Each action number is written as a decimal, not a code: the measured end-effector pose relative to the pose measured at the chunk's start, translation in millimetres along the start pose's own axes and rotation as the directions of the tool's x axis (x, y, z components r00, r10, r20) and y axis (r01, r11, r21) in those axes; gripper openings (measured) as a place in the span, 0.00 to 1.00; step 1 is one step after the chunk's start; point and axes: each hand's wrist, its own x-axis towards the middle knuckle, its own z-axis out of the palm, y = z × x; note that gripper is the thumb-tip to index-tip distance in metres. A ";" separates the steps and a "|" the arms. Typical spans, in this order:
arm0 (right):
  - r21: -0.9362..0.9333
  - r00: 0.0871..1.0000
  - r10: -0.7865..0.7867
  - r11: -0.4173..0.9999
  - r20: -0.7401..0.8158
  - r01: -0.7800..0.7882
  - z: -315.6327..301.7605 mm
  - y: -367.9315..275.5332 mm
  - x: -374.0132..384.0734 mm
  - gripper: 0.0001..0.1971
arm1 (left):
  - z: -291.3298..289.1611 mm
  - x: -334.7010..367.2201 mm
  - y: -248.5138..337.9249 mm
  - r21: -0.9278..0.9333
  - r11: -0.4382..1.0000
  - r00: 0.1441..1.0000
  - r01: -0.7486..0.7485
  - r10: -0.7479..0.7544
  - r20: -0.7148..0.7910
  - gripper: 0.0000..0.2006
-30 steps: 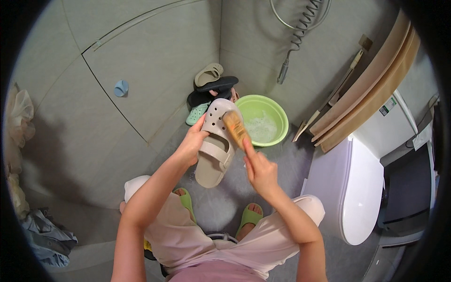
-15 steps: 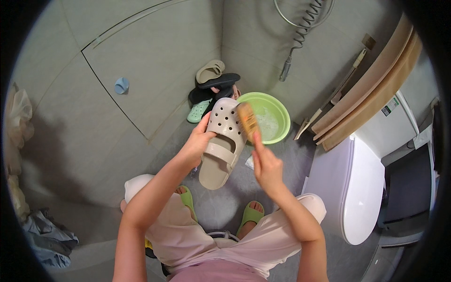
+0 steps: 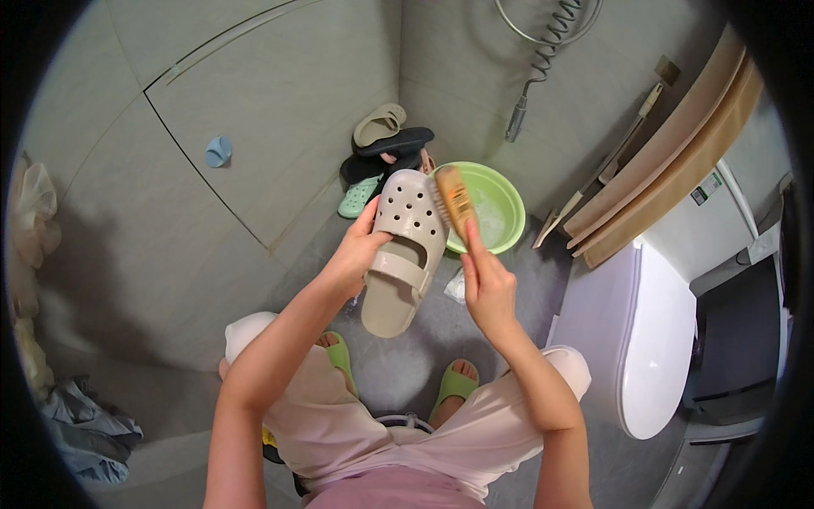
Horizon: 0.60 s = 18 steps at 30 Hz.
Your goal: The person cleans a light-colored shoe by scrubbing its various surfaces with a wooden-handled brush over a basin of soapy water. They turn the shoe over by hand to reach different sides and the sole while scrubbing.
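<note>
My left hand (image 3: 358,252) grips a beige clog (image 3: 405,276) by its left side, with the thumb at the foot opening. The clog is held up off the floor, its perforated toe pointing away from me and its heel strap lying across the opening. In my right hand (image 3: 488,288) is a wooden scrub brush (image 3: 454,197), held by its near end. Its bristles face left, against or very close to the right side of the clog's toe. Beyond the brush, a green basin (image 3: 506,208) with whitish, sudsy water stands on the floor, partly hidden by the brush.
Several shoes, among them a mint clog (image 3: 361,197) and a beige clog (image 3: 381,126), are piled by the wall left of the basin. A shower hose (image 3: 543,64) hangs above. The white toilet (image 3: 657,339) and tan boards (image 3: 670,153) stand on the right. A white scrap (image 3: 456,287) lies on the floor.
The brush has shifted slightly away and to the right along the clog's toe, with its bristles now showing. The clog stays in my left hand, nearly in the same place.
</note>
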 end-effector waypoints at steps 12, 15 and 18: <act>0.005 0.998 -0.027 1.000 -0.052 0.027 6.5 -7.4 -10.3 0.30 | 5.7 -6.7 2.4 0.112 0.994 1.000 -0.001 0.002 -0.012 0.37; -0.043 0.995 -0.074 0.996 0.066 0.077 3.6 -7.3 -8.2 0.30 | 5.6 -6.5 2.4 0.092 0.996 1.000 0.007 -0.005 -0.016 0.37; -0.039 0.991 0.016 0.999 -0.133 -0.021 4.5 8.1 3.1 0.33 | 8.4 -8.5 7.2 0.096 0.995 1.000 -0.001 0.000 0.008 0.37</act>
